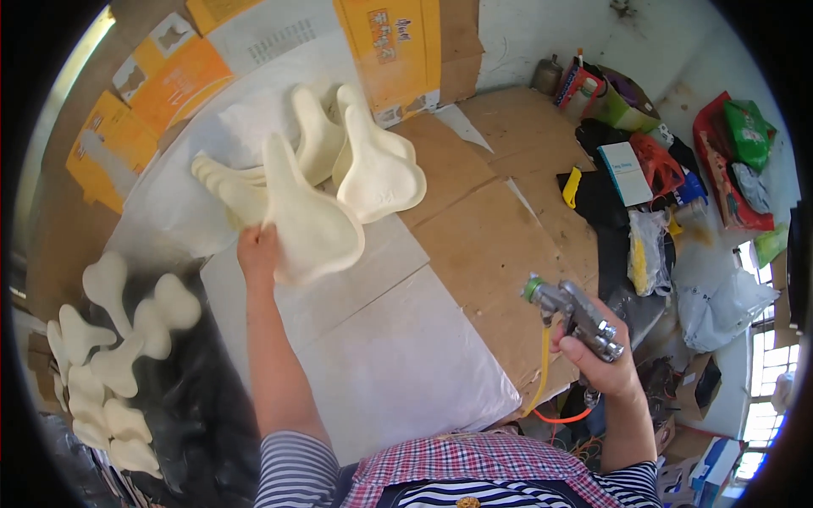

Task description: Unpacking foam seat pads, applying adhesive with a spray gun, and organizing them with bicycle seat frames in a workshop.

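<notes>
My left hand [258, 251] has its fingers pinched on the near edge of a cream foam saddle pad [309, 222], which lies on the white sheet [381, 356] covering the desk, its narrow nose pointing away from me. Just beyond it, more cream pads [373, 165] overlap in a loose fan, crowding the far edge. The sheet nearer to me is bare, leaving open room. My left forearm runs straight up from my striped sleeve. My right hand [597, 360] is wrapped tight around a metal spray gun [572, 313], held off the desk's right edge above brown cardboard [491, 229], nozzle aimed left. Another stack of pads [118, 356] sits left.
</notes>
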Tool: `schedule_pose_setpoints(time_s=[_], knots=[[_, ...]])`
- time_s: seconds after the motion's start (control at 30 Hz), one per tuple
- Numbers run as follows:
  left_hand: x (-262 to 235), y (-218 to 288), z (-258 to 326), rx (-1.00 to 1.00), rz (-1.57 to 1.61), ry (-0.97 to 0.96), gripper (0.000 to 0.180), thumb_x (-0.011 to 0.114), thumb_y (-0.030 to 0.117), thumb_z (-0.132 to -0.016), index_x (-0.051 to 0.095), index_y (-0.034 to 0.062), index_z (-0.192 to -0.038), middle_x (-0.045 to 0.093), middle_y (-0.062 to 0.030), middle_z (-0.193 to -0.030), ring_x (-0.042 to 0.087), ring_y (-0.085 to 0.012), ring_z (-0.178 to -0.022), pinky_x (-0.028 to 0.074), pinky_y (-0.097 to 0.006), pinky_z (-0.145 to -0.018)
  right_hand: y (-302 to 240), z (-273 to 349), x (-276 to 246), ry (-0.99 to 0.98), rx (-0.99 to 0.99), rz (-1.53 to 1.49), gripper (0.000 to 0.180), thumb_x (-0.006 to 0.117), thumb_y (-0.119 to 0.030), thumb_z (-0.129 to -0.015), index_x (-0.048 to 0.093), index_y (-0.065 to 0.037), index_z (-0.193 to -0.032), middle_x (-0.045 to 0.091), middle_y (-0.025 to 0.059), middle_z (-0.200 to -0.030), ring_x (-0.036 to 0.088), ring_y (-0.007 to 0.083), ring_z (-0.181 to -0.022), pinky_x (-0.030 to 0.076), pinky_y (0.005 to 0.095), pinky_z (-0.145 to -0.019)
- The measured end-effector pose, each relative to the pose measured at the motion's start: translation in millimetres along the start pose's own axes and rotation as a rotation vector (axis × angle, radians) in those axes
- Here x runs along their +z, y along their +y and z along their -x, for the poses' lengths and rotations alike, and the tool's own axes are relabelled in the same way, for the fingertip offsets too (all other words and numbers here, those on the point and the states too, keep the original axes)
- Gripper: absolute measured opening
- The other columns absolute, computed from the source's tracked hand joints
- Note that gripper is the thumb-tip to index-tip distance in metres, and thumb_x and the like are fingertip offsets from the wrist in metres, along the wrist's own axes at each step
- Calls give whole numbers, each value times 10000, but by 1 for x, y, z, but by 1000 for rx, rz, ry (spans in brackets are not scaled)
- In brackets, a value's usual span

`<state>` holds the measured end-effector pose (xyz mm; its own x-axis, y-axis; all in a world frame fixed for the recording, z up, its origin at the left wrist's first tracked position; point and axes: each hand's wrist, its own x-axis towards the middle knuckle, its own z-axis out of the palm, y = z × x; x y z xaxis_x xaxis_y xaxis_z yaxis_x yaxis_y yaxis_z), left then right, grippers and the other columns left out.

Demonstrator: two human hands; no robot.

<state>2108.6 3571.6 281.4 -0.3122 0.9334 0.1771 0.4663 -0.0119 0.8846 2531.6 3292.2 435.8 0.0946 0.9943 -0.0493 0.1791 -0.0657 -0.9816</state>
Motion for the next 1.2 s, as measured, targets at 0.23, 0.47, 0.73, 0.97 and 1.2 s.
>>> schedule_pose_setpoints(time_s=[0.23, 0.47, 0.73, 0.97, 1.2], knots=[[115, 25, -55, 6, -120, -313, 442, 746, 238, -687, 556, -19, -993, 604, -70, -837, 577, -188, -782, 473, -310, -713, -2, -4, 2, -40, -13, -99, 572, 672, -63, -778, 432, 35, -1288, 601, 64, -910, 587, 126, -840, 482, 278, -761], [150, 21, -15, 205, -37, -259, 849, 837, 147, -543, 324, 8, -1204, 508, -195, -1091, 554, -266, -967, 488, -349, -799, 5, -11, -3, 27, 78, -57, 597, 673, -188, -767, 431, 57, -1256, 598, 83, -893, 586, 152, -806, 479, 307, -764], [124, 11, 31, -312, 503, -478, 868, 770, -6, -574, 322, -3, -1316, 538, -114, -1138, 549, -239, -1020, 448, -334, -907, 4, -34, 6, -65, 51, -86, 530, 678, -123, -800, 468, 7, -1268, 595, 27, -905, 556, 95, -833, 459, 254, -755], [40, -26, 63, -410, 690, -388, 719, 702, -71, -577, 458, -17, -1251, 569, -119, -1158, 552, -247, -1060, 451, -348, -933, -14, -66, 17, -9, -26, 8, 500, 679, -114, -793, 484, 17, -1234, 594, 28, -862, 560, 92, -803, 466, 245, -736], [-10, 3, 27, -327, 799, -256, 722, 629, -41, -598, 402, -22, -1283, 550, -160, -1173, 565, -311, -1036, 457, -382, -952, -1, -79, 18, 44, -62, -167, 466, 667, -135, -792, 503, 22, -1199, 581, 33, -849, 560, 95, -738, 472, 248, -668]])
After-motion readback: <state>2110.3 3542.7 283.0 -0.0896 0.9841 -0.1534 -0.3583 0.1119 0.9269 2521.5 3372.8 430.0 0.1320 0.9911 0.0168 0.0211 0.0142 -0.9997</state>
